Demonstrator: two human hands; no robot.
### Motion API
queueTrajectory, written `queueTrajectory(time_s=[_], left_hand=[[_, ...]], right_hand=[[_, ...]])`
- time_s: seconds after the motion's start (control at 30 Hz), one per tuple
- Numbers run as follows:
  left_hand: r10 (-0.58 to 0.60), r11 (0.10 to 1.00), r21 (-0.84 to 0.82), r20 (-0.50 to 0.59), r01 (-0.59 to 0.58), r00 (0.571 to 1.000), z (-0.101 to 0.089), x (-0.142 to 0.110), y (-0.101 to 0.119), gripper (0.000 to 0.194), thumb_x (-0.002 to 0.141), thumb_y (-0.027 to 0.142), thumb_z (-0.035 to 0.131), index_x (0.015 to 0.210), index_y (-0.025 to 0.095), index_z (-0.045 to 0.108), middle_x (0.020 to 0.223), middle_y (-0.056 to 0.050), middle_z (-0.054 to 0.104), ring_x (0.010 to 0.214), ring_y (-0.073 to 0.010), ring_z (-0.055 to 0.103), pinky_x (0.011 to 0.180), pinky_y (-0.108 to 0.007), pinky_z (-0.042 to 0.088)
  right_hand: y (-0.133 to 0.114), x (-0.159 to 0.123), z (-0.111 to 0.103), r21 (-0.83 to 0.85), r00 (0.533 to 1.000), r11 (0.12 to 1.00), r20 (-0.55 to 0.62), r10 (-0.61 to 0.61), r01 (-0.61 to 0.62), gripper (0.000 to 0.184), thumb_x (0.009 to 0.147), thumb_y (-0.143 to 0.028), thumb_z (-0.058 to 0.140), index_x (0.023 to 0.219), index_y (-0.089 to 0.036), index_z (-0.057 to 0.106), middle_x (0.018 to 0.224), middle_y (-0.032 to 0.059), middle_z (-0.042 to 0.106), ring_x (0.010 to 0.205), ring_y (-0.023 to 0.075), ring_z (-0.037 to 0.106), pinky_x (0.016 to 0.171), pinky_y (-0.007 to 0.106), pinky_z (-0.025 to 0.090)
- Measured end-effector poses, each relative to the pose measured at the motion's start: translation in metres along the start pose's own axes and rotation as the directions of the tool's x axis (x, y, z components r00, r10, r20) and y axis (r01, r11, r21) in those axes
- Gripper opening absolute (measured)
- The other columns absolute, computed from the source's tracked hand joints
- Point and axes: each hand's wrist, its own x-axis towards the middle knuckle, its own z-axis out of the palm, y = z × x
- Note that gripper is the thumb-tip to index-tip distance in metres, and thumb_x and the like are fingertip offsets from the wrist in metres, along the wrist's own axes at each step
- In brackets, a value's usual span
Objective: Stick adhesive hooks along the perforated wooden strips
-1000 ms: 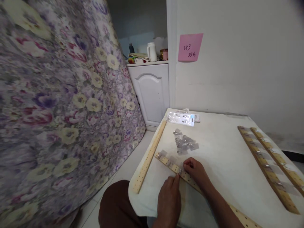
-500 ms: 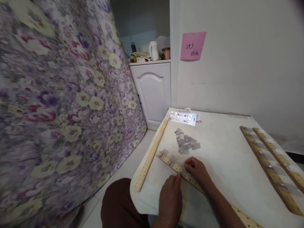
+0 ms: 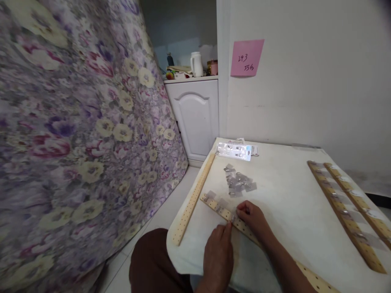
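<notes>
A pale wooden strip with rows of holes [image 3: 224,213] lies slantwise on the table before me, its middle hidden under my right forearm. Several small metal clips with clear plastic tabs sit along it, among them a clip [image 3: 218,208] near its far end. My left hand [image 3: 218,252] is closed, with its fingertips pressed at another clip [image 3: 233,219] on the strip's near edge. From the other side my right hand [image 3: 252,217] pinches that clip's clear tab, mostly hidden by the fingers. Beyond the hands lies a loose pile of tabbed clips [image 3: 240,182].
Another holed strip [image 3: 194,199] runs along the table's left edge. Two strips bearing clips [image 3: 345,211] lie at the right. Flat clip packaging [image 3: 234,150] rests at the back of the white-covered table [image 3: 284,179]. A floral curtain [image 3: 91,134] hangs at the left.
Both hands stay at the same clip on the strip, nearly still. The whole view has shifted very slightly.
</notes>
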Motion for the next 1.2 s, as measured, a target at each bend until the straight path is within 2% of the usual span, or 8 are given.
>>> queueTrajectory(time_s=[0.37,0.73,1.2], left_hand=[[0.028,0.999,-0.035,-0.069,-0.030,0.997,0.009,-0.003,-0.007,0.053,0.082,0.004,0.037,0.133,0.019,0.044,0.107,-0.010,0.058,0.098,-0.0205,0.054,0.086,-0.033,0.046],[-0.004,1.000,0.028,-0.002,0.004,1.000,-0.002,0.001,0.003,0.050,0.085,0.005,0.037,0.132,0.022,0.046,0.105,-0.008,0.058,0.095,-0.0205,0.053,0.080,-0.031,0.046],[-0.029,0.998,0.057,0.039,0.027,0.999,-0.001,0.002,0.004,0.050,0.086,0.006,0.039,0.133,0.021,0.043,0.107,-0.007,0.056,0.096,-0.0191,0.052,0.082,-0.030,0.044]], right_hand=[[0.003,0.001,0.000,-0.009,1.000,1.000,-0.005,0.006,-0.006,0.012,0.069,-0.028,0.057,0.074,-0.019,0.061,0.063,0.0001,0.063,0.060,0.0172,0.057,0.058,0.027,0.042],[0.002,0.000,0.000,-0.022,1.000,1.000,-0.009,0.007,-0.007,0.010,0.070,-0.027,0.056,0.075,-0.019,0.059,0.062,-0.0006,0.061,0.060,0.0168,0.056,0.058,0.027,0.041],[0.000,-0.001,-0.002,-0.045,1.000,0.999,0.002,0.002,-0.002,0.009,0.070,-0.026,0.055,0.075,-0.019,0.058,0.064,-0.0002,0.060,0.060,0.0165,0.056,0.059,0.027,0.041]])
